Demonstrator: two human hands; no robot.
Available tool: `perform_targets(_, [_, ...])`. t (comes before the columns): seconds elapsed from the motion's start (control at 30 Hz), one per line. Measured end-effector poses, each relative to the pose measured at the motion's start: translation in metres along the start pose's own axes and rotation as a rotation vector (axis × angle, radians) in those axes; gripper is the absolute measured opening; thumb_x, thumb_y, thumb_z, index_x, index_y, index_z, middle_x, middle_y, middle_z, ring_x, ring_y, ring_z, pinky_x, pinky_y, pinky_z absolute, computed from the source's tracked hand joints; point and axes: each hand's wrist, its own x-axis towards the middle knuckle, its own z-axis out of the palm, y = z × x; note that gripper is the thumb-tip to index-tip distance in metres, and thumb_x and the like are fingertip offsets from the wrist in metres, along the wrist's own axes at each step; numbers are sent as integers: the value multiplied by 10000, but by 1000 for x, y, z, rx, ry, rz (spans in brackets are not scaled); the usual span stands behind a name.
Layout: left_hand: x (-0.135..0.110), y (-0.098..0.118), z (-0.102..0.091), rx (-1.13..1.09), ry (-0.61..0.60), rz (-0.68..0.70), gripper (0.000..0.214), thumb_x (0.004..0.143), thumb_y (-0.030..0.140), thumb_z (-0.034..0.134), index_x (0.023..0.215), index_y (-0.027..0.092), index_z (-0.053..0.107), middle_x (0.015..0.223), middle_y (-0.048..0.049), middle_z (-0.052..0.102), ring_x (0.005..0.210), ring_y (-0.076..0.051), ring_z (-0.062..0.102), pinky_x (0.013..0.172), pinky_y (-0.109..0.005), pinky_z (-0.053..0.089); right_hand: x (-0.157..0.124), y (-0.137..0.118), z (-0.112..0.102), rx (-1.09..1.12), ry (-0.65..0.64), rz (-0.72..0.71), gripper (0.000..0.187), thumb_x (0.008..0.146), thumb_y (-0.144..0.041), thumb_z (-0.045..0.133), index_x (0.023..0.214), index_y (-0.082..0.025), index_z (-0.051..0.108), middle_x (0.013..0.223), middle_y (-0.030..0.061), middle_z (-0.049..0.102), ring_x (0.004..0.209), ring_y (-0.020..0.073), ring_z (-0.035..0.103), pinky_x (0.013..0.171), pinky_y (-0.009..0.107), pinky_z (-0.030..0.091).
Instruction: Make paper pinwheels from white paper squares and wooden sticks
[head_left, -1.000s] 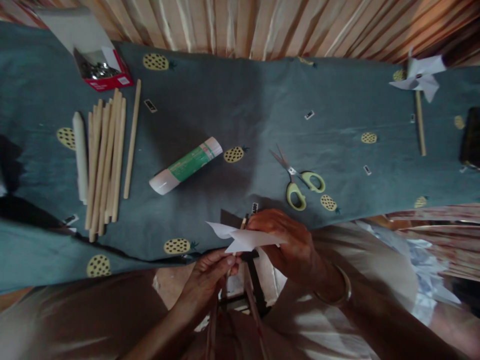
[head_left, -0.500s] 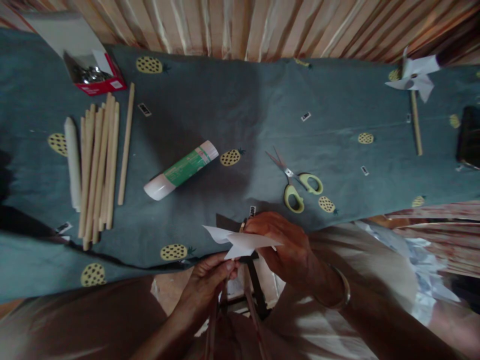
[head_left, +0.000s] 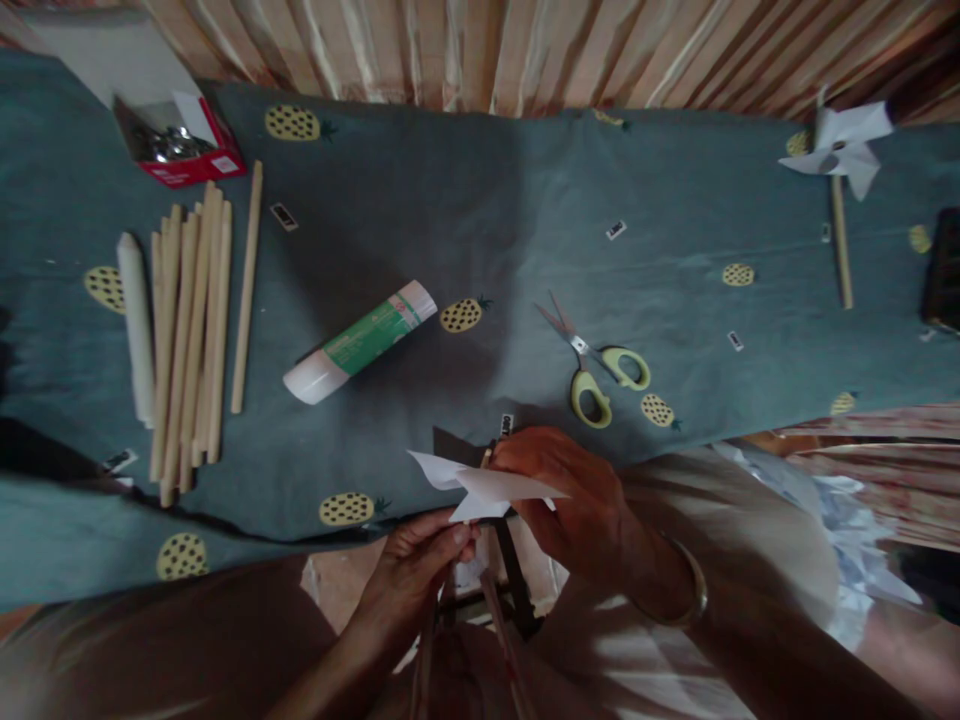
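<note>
A white paper pinwheel (head_left: pixel 491 487) is held between my two hands, just over the table's near edge, with its folded blades pointing left and right. My left hand (head_left: pixel 424 550) is closed, thumb and fingers pinching at the pinwheel's lower edge. My right hand (head_left: pixel 566 495) curls round the right side of the paper, its fingers bent behind the blades. A small pale wooden-looking tip shows beside the right fingertips; the rest of it is hidden. Beyond the right hand lie open scissors (head_left: pixel 589 360) with light green handles. A white and green glue stick (head_left: pixel 360 342) lies farther left.
Several wooden sticks (head_left: pixel 191 340) lie at the left, beside a white candle-like rod (head_left: pixel 136 330). An open red and white box (head_left: pixel 184 165) of shiny metal pieces stands behind them. Another pinwheel (head_left: pixel 844 145) on a stick lies far right on the patterned teal cloth (head_left: pixel 420 210).
The view has shifted slightly, so the table items at both sides sit a little farther outward. Both hands keep almost the same grip on the pinwheel.
</note>
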Motion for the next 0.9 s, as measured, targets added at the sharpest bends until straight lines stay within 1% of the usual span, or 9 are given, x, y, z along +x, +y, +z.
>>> perform_targets(0.07, [1, -2, -1, 5, -7, 5, 403, 396, 464, 972, 654, 208, 797, 618, -4, 712, 556, -56, 554, 593, -149, 443, 0, -1, 0, -1, -3, 12, 196, 916, -85, 517, 1084, -155, 588, 941, 88, 709, 893, 208, 643, 827, 363, 567])
perform_targets(0.2, [0, -5, -2, 8, -25, 11, 383, 418, 468, 967, 653, 217, 799, 629, -2, 719, 555, -50, 558, 593, -144, 441, 3, -5, -1, -7, -2, 87, 163, 928, -91, 525, 1050, -167, 603, 903, 73, 704, 867, 193, 652, 790, 336, 562])
perform_targets(0.3, [-3, -5, -1, 5, -49, 7, 372, 433, 458, 965, 661, 215, 801, 618, -2, 714, 550, -53, 564, 578, -145, 436, 7, -8, -2, -30, -19, 137, 107, 951, -137, 540, 990, -175, 632, 882, 64, 711, 826, 176, 660, 755, 309, 546])
perform_targets(0.4, [-6, -2, 2, 8, -69, 11, 386, 441, 455, 964, 691, 208, 807, 593, -6, 709, 520, -55, 569, 558, -150, 446, 13, -9, -3, -82, -41, 195, 112, 952, -169, 551, 936, -168, 663, 852, 60, 722, 795, 173, 672, 745, 298, 535])
perform_targets(0.5, [-8, 1, 5, -13, -52, -4, 426, 387, 424, 982, 703, 198, 808, 618, -20, 729, 528, -72, 611, 571, -162, 492, 19, -8, -5, -132, -119, 248, 143, 946, -189, 550, 917, -175, 689, 850, 49, 732, 799, 171, 682, 761, 287, 524])
perform_targets(0.63, [-12, 6, 10, -63, -51, -9, 471, 296, 383, 999, 663, 168, 795, 639, -23, 736, 516, -79, 629, 554, -168, 530, 28, -8, -10, -173, -254, 313, 145, 929, -209, 562, 932, -167, 700, 898, 61, 741, 843, 179, 685, 759, 277, 492])
perform_targets(0.8, [-16, 7, 9, -80, -100, 42, 488, 309, 359, 1003, 695, 143, 796, 672, -32, 746, 549, -99, 660, 572, -180, 571, 44, -15, -17, -220, -382, 404, 159, 900, -170, 579, 977, -167, 718, 887, 59, 752, 757, 159, 659, 694, 262, 426])
perform_targets(0.9, [-14, 5, 7, -66, -141, 79, 520, 325, 350, 1004, 747, 123, 801, 682, -37, 747, 551, -94, 658, 575, -172, 575, 54, -17, -21, -217, -437, 435, 138, 870, -153, 602, 925, -152, 728, 819, 46, 734, 702, 144, 628, 663, 253, 400])
